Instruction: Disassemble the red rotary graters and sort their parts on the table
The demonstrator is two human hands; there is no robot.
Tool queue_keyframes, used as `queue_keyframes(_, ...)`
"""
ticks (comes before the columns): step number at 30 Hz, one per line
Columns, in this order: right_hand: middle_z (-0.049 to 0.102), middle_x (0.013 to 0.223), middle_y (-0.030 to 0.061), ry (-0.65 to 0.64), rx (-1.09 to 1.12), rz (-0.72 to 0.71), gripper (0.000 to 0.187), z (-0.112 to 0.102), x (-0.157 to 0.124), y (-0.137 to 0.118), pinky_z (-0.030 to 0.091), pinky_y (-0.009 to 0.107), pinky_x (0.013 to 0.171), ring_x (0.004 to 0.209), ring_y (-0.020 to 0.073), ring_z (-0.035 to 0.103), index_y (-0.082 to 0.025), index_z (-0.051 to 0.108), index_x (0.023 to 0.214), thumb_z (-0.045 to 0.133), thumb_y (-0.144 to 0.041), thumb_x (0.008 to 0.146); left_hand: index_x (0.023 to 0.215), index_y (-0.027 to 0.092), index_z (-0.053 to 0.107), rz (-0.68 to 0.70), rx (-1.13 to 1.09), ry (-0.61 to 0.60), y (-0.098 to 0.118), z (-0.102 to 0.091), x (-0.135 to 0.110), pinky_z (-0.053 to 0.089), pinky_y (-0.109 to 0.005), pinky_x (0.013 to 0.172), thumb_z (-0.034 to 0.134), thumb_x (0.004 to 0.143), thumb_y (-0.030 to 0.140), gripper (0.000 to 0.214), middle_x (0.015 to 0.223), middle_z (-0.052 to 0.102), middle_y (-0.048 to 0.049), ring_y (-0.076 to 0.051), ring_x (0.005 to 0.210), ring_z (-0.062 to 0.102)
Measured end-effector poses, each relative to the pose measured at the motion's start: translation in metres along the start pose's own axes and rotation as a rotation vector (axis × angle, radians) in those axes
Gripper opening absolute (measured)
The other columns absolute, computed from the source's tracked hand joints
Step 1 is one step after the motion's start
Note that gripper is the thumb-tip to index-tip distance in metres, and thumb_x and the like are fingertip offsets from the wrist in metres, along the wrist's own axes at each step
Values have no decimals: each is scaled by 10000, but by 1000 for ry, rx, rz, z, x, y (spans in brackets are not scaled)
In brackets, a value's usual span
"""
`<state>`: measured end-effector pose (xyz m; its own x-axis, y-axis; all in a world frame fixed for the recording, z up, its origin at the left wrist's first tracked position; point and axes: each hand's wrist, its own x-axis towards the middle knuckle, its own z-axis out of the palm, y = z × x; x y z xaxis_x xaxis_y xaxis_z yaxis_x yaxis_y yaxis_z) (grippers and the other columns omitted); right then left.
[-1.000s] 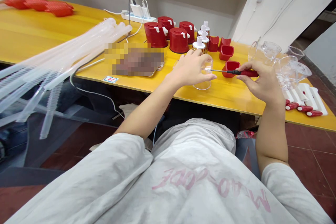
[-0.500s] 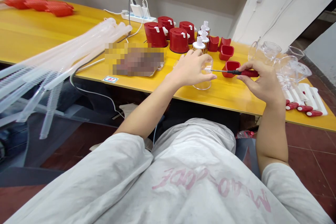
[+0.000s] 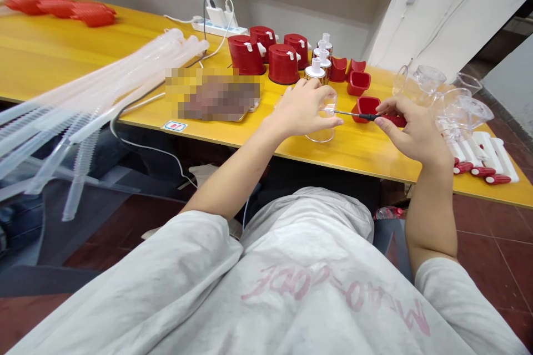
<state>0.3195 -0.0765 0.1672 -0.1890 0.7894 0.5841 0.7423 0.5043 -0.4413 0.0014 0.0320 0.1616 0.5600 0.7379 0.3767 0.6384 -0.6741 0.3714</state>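
My left hand (image 3: 303, 106) is closed over a clear plastic part (image 3: 322, 135) that lies on the yellow table (image 3: 353, 153). Its thumb and fingers grip the part from above and hide much of its shape. In my right hand (image 3: 412, 127) is a screwdriver (image 3: 393, 119) with a red and black handle, held between thumb and fingers. The thin metal shaft runs level to the left, and its tip meets the clear part between my left thumb and forefinger. Just behind the shaft stands a red square cup (image 3: 367, 106).
Red canisters (image 3: 283, 64) and white-topped cylinders (image 3: 315, 70) stand at the back. Several clear plastic pieces (image 3: 462, 108) and white parts with red ends (image 3: 497, 163) lie right. Translucent corrugated tubes (image 3: 125, 77) overhang the left edge; a cable (image 3: 137, 102) crosses nearby.
The screwdriver's handle and my right fingers have turned slightly, and the handle tilts a little more downward to the right. My left hand and the clear part stay in place.
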Motion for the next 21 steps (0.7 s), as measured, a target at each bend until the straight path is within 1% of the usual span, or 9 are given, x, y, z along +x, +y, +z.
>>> queue_keyframes(4,911,1098,84,-55,16,51,238,2,0,3,727,506,869,992,335,869,-323,852,1295,860,-520,1162,1631,281,846,-2,2,-2,0,0,0,542,-731,1386,981,1042,574,671,1631,789,-189,-532,1548,710)
queue_keyframes(8,880,1115,92,-53,50,42,297,3,0,4,740,524,879,1027,342,858,-325,833,1247,884,-602,1157,1634,286,847,0,4,-3,0,0,0,544,-730,1383,974,1046,580,669,1625,790,-186,-533,1551,710)
queue_keyframes(13,858,1127,81,-101,145,108,375,1,1,1,732,482,752,877,285,815,-323,796,1214,927,-664,1129,1637,282,845,6,15,-4,0,-1,0,555,-732,1373,965,1054,593,672,1630,792,-190,-537,1543,716)
queue_keyframes(15,874,1140,88,-86,125,98,368,0,2,-1,755,499,799,909,297,830,-320,809,1184,942,-656,1111,1638,282,846,2,15,-6,0,-1,0,557,-734,1372,967,1054,593,673,1634,790,-191,-538,1545,717)
queue_keyframes(18,904,1120,85,-33,62,59,309,-2,3,-3,783,552,952,993,330,865,-320,839,1132,967,-595,1076,1630,289,851,1,11,-4,1,-2,0,560,-729,1374,970,1051,587,662,1625,792,-184,-531,1541,722)
queue_keyframes(21,931,1143,80,-12,40,37,256,-2,3,-2,783,579,1043,1055,352,893,-323,867,1156,991,-510,1032,1632,284,852,-1,12,2,1,-1,0,561,-733,1375,977,1040,569,668,1613,793,-184,-531,1547,721)
